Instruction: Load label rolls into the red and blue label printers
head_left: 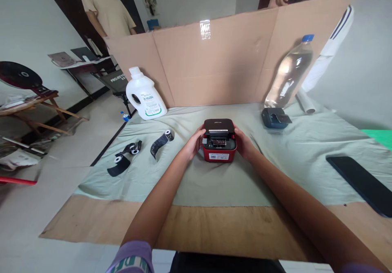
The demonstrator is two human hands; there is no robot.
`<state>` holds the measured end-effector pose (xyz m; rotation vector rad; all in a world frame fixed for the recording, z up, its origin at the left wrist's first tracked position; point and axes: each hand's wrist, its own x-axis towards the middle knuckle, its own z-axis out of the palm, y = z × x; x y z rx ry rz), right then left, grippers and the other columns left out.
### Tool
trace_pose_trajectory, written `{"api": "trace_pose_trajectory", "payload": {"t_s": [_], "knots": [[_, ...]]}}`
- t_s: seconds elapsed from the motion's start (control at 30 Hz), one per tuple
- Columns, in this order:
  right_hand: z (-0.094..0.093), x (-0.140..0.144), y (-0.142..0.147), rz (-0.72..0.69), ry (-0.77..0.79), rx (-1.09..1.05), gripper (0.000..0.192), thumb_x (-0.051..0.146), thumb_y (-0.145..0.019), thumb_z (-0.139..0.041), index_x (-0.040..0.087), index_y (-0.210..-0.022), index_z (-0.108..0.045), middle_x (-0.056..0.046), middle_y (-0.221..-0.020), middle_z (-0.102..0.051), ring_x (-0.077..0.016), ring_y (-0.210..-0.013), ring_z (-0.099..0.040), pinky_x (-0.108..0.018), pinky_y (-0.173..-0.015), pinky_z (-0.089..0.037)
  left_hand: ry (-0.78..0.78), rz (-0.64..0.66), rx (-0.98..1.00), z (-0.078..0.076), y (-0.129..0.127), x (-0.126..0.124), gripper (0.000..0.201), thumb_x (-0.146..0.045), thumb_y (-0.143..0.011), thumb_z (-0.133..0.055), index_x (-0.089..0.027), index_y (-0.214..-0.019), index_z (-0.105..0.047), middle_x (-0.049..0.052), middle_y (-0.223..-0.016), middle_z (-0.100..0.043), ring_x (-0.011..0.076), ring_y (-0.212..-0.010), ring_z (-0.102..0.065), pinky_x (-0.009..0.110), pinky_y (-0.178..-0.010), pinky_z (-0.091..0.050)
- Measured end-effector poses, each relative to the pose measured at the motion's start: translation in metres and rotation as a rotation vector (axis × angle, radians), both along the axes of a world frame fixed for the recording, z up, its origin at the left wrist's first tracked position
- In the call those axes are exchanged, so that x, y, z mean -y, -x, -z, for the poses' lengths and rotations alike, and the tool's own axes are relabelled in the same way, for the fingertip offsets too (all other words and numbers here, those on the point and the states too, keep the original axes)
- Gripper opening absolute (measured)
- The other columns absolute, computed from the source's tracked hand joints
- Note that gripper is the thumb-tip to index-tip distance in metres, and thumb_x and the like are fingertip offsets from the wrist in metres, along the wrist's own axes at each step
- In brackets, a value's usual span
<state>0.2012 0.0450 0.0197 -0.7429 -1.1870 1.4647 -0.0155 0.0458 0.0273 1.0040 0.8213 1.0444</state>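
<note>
A small red label printer (219, 147) with a dark lid stands on the pale green cloth (214, 179) in the middle of the table. Its lid is tipped back and the inside shows. My left hand (194, 143) grips the printer's left side. My right hand (243, 142) grips its right side. Two dark ribbon rolls, partly unwound, lie to the left: one (161, 142) nearer the printer, the other (125, 158) farther out.
A white detergent jug (145, 95) and a clear water bottle (289, 74) stand against a cardboard screen (220, 56). A blue device (275, 119) sits by the bottle. A black phone (361, 181) lies at right. Two people stand behind the screen.
</note>
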Motion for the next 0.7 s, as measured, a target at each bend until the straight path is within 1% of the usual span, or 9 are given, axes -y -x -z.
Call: {"api": "trace_pose_trajectory", "payload": {"t_s": [0.1,0.17,0.33,0.43,0.5,0.57,0.6,0.63,0.7], "knots": [[0.002,-0.003,-0.001,0.024,0.01,-0.006,0.065,0.034,-0.071,-0.064,0.029,-0.135,-0.058,-0.001,-0.135,-0.066,-0.028,-0.125,-0.059,-0.042,-0.104,-0.049,-0.021,-0.004,-0.009,0.001,0.003,0.0,0.073,-0.027,-0.075,-0.065,-0.036,-0.146,-0.049,-0.004,-0.15,-0.053,0.0242,-0.131,-0.056,0.036,-0.103,-0.05],[0.004,-0.003,-0.002,0.047,0.007,-0.025,0.066,0.028,-0.067,-0.064,0.028,-0.133,-0.06,-0.001,-0.136,-0.065,-0.0283,-0.125,-0.059,-0.042,-0.104,-0.049,-0.035,0.0,-0.008,0.003,0.005,0.0,0.076,-0.024,-0.074,-0.065,-0.036,-0.146,-0.048,-0.004,-0.153,-0.05,0.0239,-0.131,-0.056,0.035,-0.102,-0.051],[0.013,0.001,0.001,0.07,0.009,-0.076,0.061,0.034,-0.073,-0.065,0.028,-0.134,-0.058,-0.002,-0.144,-0.06,-0.0282,-0.132,-0.054,-0.045,-0.112,-0.043,-0.047,-0.004,-0.049,0.01,0.004,-0.001,0.073,-0.033,-0.077,-0.069,-0.035,-0.146,-0.048,-0.001,-0.157,-0.045,0.0266,-0.135,-0.053,0.037,-0.103,-0.05],[0.021,0.002,0.002,0.138,-0.011,-0.096,0.063,0.041,-0.076,-0.068,0.028,-0.137,-0.056,-0.003,-0.149,-0.055,-0.028,-0.139,-0.049,-0.046,-0.118,-0.036,-0.122,-0.093,-0.195,0.003,0.013,-0.003,0.067,-0.043,-0.081,-0.069,-0.028,-0.143,-0.052,0.007,-0.15,-0.054,0.0296,-0.132,-0.055,0.042,-0.104,-0.048],[0.025,0.001,0.002,0.17,-0.018,-0.094,0.066,0.045,-0.076,-0.069,0.029,-0.139,-0.054,-0.003,-0.152,-0.052,-0.0282,-0.141,-0.045,-0.048,-0.12,-0.034,-0.269,-0.25,-0.457,-0.009,0.031,-0.003,0.06,-0.044,-0.083,-0.067,-0.024,-0.139,-0.057,0.011,-0.144,-0.058,0.0313,-0.13,-0.056,0.045,-0.108,-0.045],[0.029,-0.001,0.001,0.187,-0.014,-0.077,0.069,0.047,-0.077,-0.07,0.029,-0.141,-0.052,-0.004,-0.152,-0.051,-0.0288,-0.142,-0.045,-0.05,-0.12,-0.034,-0.432,-0.431,-0.867,-0.023,0.058,-0.002,0.055,-0.038,-0.082,-0.07,-0.025,-0.134,-0.062,0.011,-0.148,-0.055,0.0349,-0.135,-0.049,0.049,-0.113,-0.037],[0.031,-0.002,0.0,0.194,-0.013,-0.066,0.071,0.049,-0.077,-0.07,0.029,-0.142,-0.051,-0.004,-0.152,-0.051,-0.029,-0.142,-0.045,-0.051,-0.119,-0.034,-0.469,-0.502,-1.095,-0.03,0.073,-0.002,0.053,-0.035,-0.079,-0.072,-0.026,-0.132,-0.064,0.01,-0.151,-0.051,0.0374,-0.139,-0.044,0.051,-0.115,-0.033],[0.032,-0.003,0.0,0.199,-0.014,-0.057,0.071,0.05,-0.077,-0.069,0.029,-0.143,-0.05,-0.005,-0.152,-0.052,-0.029,-0.142,-0.045,-0.051,-0.119,-0.035,-0.454,-0.541,-1.298,-0.035,0.088,-0.003,0.053,-0.032,-0.078,-0.073,-0.026,-0.13,-0.065,0.01,-0.152,-0.05,0.0396,-0.14,-0.041,0.053,-0.115,-0.032],[0.035,-0.004,-0.002,0.199,-0.019,-0.049,0.072,0.05,-0.079,-0.069,0.03,-0.145,-0.048,-0.005,-0.152,-0.052,-0.0283,-0.142,-0.045,-0.051,-0.119,-0.035,-0.359,-0.485,-1.553,-0.04,0.115,-0.004,0.05,-0.03,-0.08,-0.07,-0.027,-0.129,-0.067,0.01,-0.146,-0.056,0.0391,-0.133,-0.049,0.05,-0.109,-0.038]]}}
